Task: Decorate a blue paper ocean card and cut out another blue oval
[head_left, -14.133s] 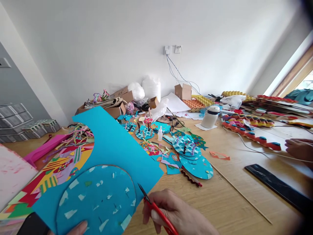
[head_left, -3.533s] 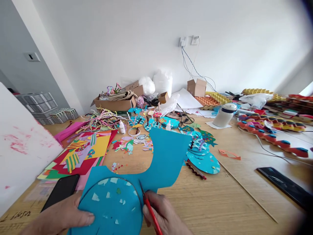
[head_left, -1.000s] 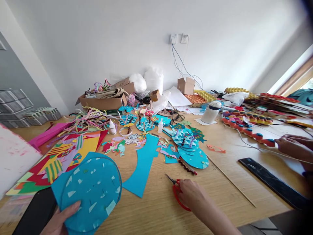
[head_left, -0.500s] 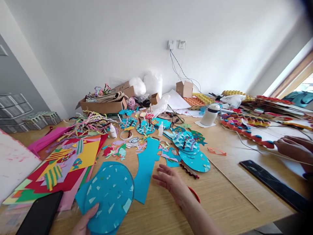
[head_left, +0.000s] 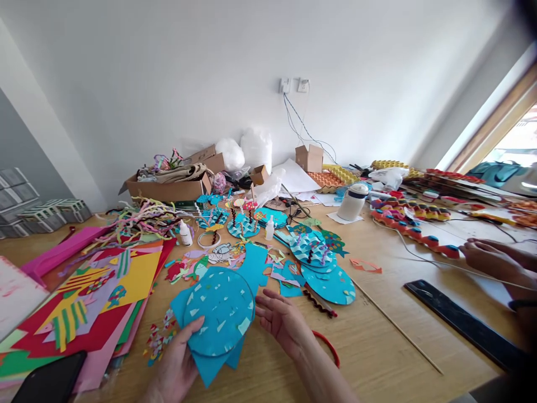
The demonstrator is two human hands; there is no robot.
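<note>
My left hand (head_left: 178, 352) grips a round blue disc (head_left: 220, 308) dotted with small pale paper bits, thumb on top and fingers hidden underneath. Angular blue paper (head_left: 207, 369) sticks out below and to the left of the disc. Just beyond the disc's right edge, my right hand (head_left: 283, 322) is open, palm turned toward it, fingers apart and holding nothing. Behind the disc lies another piece of blue paper (head_left: 255, 257), partly covered. A red curved handle or loop (head_left: 329, 347) shows beside my right forearm, its remainder hidden.
Colored paper sheets (head_left: 138, 274) and a black phone (head_left: 52, 378) lie left. Glue bottles (head_left: 185, 232), decorated blue discs (head_left: 329, 282) and paper scraps (head_left: 201, 268) spread across the middle. Rightward are a thin stick (head_left: 396, 319), a long black object (head_left: 457, 319) and another person's hands (head_left: 495, 260).
My left hand has carried the disc to the right and lifted more of it over the blue paper behind. My right hand stays open, now closer to the disc. The view has shifted slightly.
</note>
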